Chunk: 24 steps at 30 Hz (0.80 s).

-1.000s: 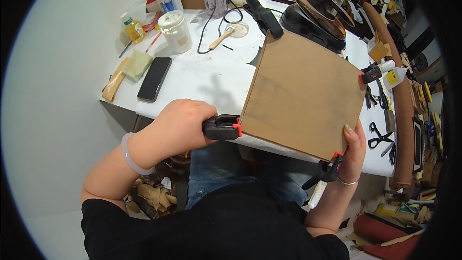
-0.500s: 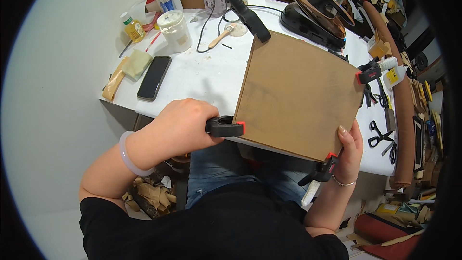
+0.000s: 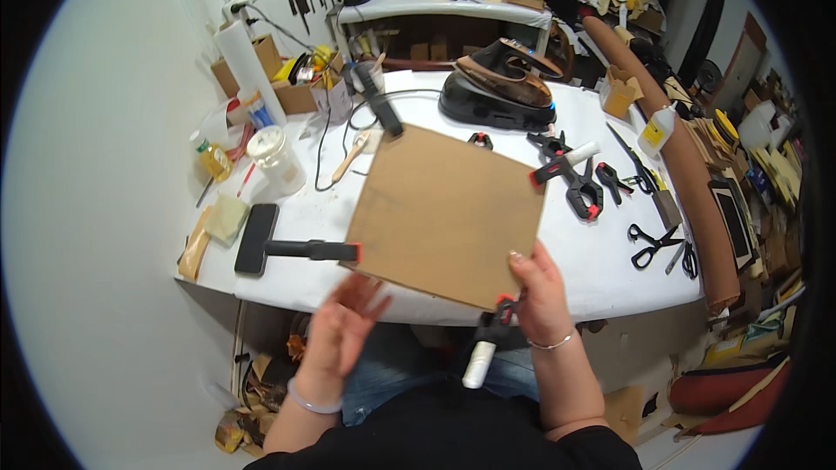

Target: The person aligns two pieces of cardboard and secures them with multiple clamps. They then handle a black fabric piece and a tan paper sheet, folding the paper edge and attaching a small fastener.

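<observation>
Spring clamps (image 3: 582, 184) and scissors (image 3: 649, 245) scattered on white table (image 3: 601, 265), square brown board (image 3: 451, 213) raised above it, gripped by right hand (image 3: 540, 292), left hand (image 3: 344, 326) spread beneath, clamps fastened at board corners.

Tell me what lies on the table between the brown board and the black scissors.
In the head view, only bare white table lies between the brown board and the black scissors; the loose spring clamps sit farther back.

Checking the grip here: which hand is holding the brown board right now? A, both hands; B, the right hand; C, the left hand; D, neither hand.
B: the right hand grips the brown board at its near right edge, while the left hand is open just below it.
</observation>
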Each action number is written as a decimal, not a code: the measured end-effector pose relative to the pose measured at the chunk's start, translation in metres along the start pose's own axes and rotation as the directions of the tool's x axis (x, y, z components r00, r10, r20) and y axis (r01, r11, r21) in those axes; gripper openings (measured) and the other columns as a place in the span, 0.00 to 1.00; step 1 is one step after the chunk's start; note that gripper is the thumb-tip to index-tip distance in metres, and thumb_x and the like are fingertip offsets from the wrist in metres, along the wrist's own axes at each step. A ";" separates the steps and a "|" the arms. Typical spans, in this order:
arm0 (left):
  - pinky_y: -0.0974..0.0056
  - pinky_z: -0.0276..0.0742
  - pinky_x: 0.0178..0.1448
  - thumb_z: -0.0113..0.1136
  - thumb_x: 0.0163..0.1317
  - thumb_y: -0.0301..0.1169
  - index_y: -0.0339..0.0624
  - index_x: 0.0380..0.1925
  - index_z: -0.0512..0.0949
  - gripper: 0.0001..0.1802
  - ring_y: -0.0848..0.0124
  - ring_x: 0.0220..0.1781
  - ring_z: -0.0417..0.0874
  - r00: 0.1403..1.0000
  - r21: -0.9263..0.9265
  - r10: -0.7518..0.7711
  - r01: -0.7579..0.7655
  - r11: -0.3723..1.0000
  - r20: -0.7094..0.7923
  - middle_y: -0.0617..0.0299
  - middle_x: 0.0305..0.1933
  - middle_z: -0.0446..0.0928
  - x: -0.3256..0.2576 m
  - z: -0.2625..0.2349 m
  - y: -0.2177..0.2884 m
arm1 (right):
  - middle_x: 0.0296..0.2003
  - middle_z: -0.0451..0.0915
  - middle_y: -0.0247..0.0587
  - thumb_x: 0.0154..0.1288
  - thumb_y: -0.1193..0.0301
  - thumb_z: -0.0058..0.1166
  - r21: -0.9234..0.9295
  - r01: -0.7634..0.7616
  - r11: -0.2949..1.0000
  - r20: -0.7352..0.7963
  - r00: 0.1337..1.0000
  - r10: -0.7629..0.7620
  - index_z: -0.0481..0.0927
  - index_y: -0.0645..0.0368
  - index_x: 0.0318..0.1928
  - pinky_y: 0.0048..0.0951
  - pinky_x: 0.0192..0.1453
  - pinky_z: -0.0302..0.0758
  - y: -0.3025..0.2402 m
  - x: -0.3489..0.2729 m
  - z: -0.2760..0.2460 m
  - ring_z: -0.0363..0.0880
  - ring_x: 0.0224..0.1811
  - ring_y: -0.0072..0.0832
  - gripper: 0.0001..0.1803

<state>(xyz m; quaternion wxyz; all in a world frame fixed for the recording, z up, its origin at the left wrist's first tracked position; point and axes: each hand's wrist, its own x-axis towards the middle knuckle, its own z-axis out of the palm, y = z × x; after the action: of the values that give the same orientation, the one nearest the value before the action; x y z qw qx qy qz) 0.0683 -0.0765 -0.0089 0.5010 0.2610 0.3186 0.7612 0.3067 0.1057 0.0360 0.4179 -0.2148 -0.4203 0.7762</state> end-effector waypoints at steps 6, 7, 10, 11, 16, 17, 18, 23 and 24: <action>0.48 0.71 0.76 0.63 0.73 0.37 0.44 0.73 0.66 0.32 0.58 0.74 0.73 0.992 -0.005 -0.099 0.098 0.995 -0.074 0.56 0.73 0.72 0.018 0.051 -0.010 | 0.63 0.78 0.39 0.79 0.71 0.52 -0.067 -0.090 0.994 0.111 0.989 0.097 0.65 0.64 0.74 0.31 0.69 0.73 0.014 -0.014 0.025 0.76 0.65 0.24 0.27; 0.49 0.72 0.75 0.61 0.74 0.35 0.44 0.73 0.66 0.30 0.59 0.73 0.75 0.984 0.013 -0.124 0.127 0.992 -0.129 0.56 0.72 0.73 0.018 0.055 -0.009 | 0.64 0.77 0.39 0.80 0.70 0.52 -0.098 -0.039 0.994 0.158 0.986 0.054 0.65 0.65 0.74 0.30 0.69 0.73 0.012 -0.016 0.029 0.75 0.65 0.23 0.27; 0.52 0.75 0.73 0.56 0.76 0.33 0.44 0.73 0.66 0.28 0.61 0.71 0.77 0.983 -0.033 -0.110 0.106 0.994 -0.149 0.58 0.70 0.75 0.013 0.058 -0.011 | 0.64 0.76 0.40 0.81 0.70 0.51 -0.101 -0.032 0.994 0.211 0.976 0.053 0.64 0.65 0.73 0.29 0.68 0.74 0.004 -0.024 0.037 0.75 0.64 0.22 0.26; 0.52 0.76 0.72 0.56 0.76 0.32 0.44 0.72 0.67 0.27 0.61 0.70 0.77 0.982 -0.063 -0.106 0.098 0.993 -0.154 0.57 0.69 0.75 0.012 0.057 -0.013 | 0.64 0.76 0.39 0.81 0.70 0.50 -0.110 -0.020 0.994 0.218 0.975 0.044 0.64 0.65 0.73 0.29 0.68 0.74 0.005 -0.024 0.037 0.75 0.64 0.22 0.26; 0.52 0.74 0.73 0.54 0.77 0.34 0.44 0.73 0.67 0.27 0.61 0.71 0.77 0.986 -0.002 -0.040 0.040 0.999 -0.165 0.59 0.70 0.74 0.004 0.048 -0.020 | 0.63 0.76 0.39 0.81 0.70 0.50 -0.117 -0.045 0.992 0.240 0.968 0.072 0.65 0.65 0.72 0.30 0.69 0.74 0.008 -0.022 0.036 0.75 0.65 0.22 0.25; 0.52 0.75 0.73 0.55 0.77 0.34 0.44 0.73 0.67 0.27 0.62 0.71 0.77 0.983 0.009 -0.031 0.033 0.999 -0.181 0.58 0.70 0.74 0.001 0.048 -0.021 | 0.63 0.76 0.39 0.81 0.70 0.50 -0.121 -0.061 0.991 0.231 0.969 0.088 0.65 0.65 0.72 0.30 0.69 0.74 0.010 -0.022 0.034 0.75 0.65 0.22 0.25; 0.53 0.75 0.73 0.55 0.77 0.33 0.44 0.73 0.66 0.27 0.62 0.70 0.77 0.981 0.022 -0.017 0.021 1.000 -0.194 0.58 0.70 0.74 0.001 0.049 -0.021 | 0.63 0.76 0.39 0.81 0.70 0.51 -0.125 -0.071 0.990 0.225 0.969 0.098 0.65 0.65 0.72 0.30 0.69 0.74 0.010 -0.021 0.033 0.75 0.65 0.22 0.25; 0.54 0.77 0.72 0.58 0.75 0.29 0.44 0.72 0.66 0.27 0.62 0.69 0.78 0.975 0.088 0.032 -0.013 0.996 -0.220 0.58 0.68 0.75 -0.005 0.054 -0.022 | 0.62 0.77 0.40 0.80 0.71 0.53 -0.100 -0.097 0.990 0.218 0.969 0.117 0.64 0.64 0.72 0.30 0.67 0.76 0.012 -0.022 0.034 0.77 0.63 0.23 0.26; 0.54 0.77 0.72 0.59 0.74 0.29 0.44 0.72 0.66 0.28 0.62 0.69 0.78 0.973 0.091 0.043 -0.023 0.996 -0.226 0.58 0.68 0.75 -0.006 0.056 -0.022 | 0.62 0.77 0.40 0.80 0.71 0.54 -0.108 -0.105 0.989 0.221 0.967 0.127 0.64 0.64 0.72 0.30 0.66 0.77 0.012 -0.022 0.034 0.77 0.62 0.23 0.26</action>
<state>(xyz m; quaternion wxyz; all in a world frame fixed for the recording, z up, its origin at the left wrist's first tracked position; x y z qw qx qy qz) 0.1239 -0.0625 0.0115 0.4365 0.1988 0.4026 0.7796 0.2895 0.0678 0.0443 0.3103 -0.1685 -0.4885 0.7979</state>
